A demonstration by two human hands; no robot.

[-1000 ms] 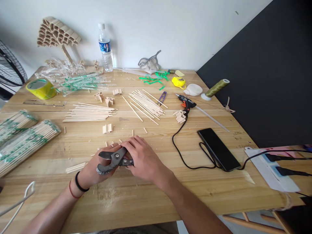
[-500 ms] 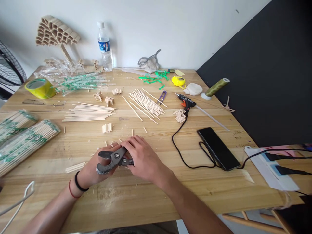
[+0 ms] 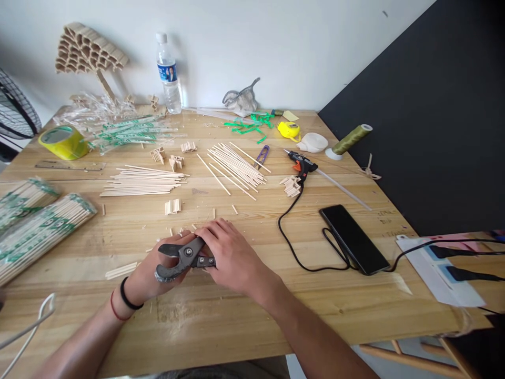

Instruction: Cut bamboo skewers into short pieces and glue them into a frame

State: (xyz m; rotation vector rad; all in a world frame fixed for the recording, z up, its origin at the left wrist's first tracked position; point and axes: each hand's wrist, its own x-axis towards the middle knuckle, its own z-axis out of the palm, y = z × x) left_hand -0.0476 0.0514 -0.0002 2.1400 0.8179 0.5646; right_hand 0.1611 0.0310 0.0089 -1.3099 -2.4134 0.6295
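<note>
My right hand (image 3: 229, 255) is closed around the handles of dark metal pruning shears (image 3: 183, 258), whose jaws point left and stand apart. My left hand (image 3: 152, 273) lies just behind and under the jaws, its fingers curled and mostly hidden; what they hold, if anything, cannot be made out. Short cut pieces of stick (image 3: 122, 270) lie to the left of that wrist. Beyond the hands are a small bundle of short sticks (image 3: 172, 206), a row of long thin sticks (image 3: 144, 181) and a second pile of long sticks (image 3: 236, 166).
On the right lie a hot glue gun (image 3: 300, 164) with its cord, a black phone (image 3: 353, 239) and a power strip (image 3: 442, 271). Packed sticks (image 3: 47, 231), yellow tape (image 3: 65, 143) and plastic wrappers (image 3: 126, 131) are at left. A water bottle (image 3: 169, 76) stands at the back wall.
The view has shifted very slightly. Both hands and the shears keep the same pose, and nothing on the table has visibly moved.
</note>
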